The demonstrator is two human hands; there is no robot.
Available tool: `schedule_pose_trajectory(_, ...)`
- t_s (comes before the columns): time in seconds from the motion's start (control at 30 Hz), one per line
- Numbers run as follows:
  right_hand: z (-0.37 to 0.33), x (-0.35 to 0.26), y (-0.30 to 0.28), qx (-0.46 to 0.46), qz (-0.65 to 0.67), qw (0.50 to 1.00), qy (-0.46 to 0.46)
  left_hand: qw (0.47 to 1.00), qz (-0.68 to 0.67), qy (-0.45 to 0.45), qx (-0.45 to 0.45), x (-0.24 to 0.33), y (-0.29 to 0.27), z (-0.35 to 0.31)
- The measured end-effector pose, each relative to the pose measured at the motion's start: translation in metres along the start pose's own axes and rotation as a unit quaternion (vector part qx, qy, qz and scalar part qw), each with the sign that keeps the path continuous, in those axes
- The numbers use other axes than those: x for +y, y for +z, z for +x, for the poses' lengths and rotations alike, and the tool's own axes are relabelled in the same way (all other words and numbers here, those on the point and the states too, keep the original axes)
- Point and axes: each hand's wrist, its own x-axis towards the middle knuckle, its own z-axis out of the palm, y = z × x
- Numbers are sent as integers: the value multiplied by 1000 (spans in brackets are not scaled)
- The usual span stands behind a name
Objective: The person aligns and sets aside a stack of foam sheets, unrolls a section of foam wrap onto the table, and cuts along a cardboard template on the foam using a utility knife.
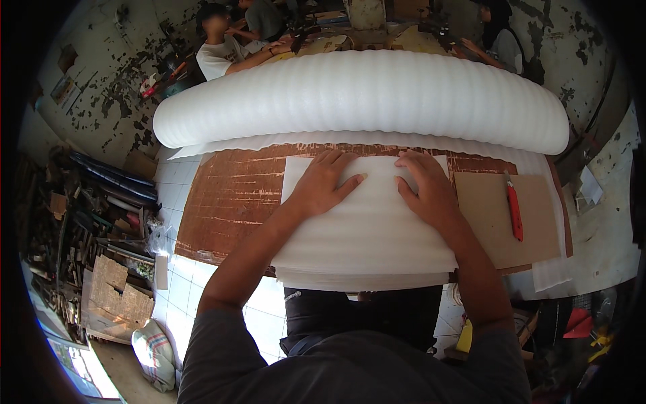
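A stack of white foam sheets [363,229] lies in front of me, its layered near edge reaching the table's front. My left hand [328,182] rests on the stack's far left part, fingers stretched out and thumb apart. On the far right part lies my right hand [425,187], its fingers spread and slightly bent. Neither hand grips anything. Beyond the stack, a big roll of white foam [363,97] spans the table, a loose strip of it showing beneath. To the right, a red utility knife [514,209] lies on a brown cardboard sheet [481,222].
The table's worn brown top [225,202] is scored with cuts. Piled scrap [67,222] and a tied white sack [154,355] stand on the left. Past the roll, several people [219,50] work at another bench. A foam strip [552,273] hangs off the right front edge.
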Motion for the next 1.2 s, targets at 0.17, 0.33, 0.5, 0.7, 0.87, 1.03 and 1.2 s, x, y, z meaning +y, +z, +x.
schedule_pose_trajectory(0.17,0,0,-1,1,8,1000,1,1000,-1,-4,-6,2,-1,0)
schedule_pose_trajectory(0.33,0,-1,-1,2,9,1000,2,1000,-2,-2,-1,2,0,0)
schedule_pose_trajectory(0.5,1,-1,-1,-3,12,1000,3,1000,2,-8,-9,1,0,0)
schedule_pose_trajectory(0.7,1,0,0,0,12,1000,-1,1000,-2,-2,5,1,1,0)
schedule_pose_trajectory(0.87,0,0,0,2,12,1000,2,1000,1,-13,-21,2,-1,0)
schedule_pose_trajectory(1.03,-1,-1,-1,4,8,1000,4,1000,5,-9,-27,-1,2,0)
schedule_pose_trajectory(1.2,1,0,0,6,15,1000,-2,996,-92,-5,3,-9,2,2)
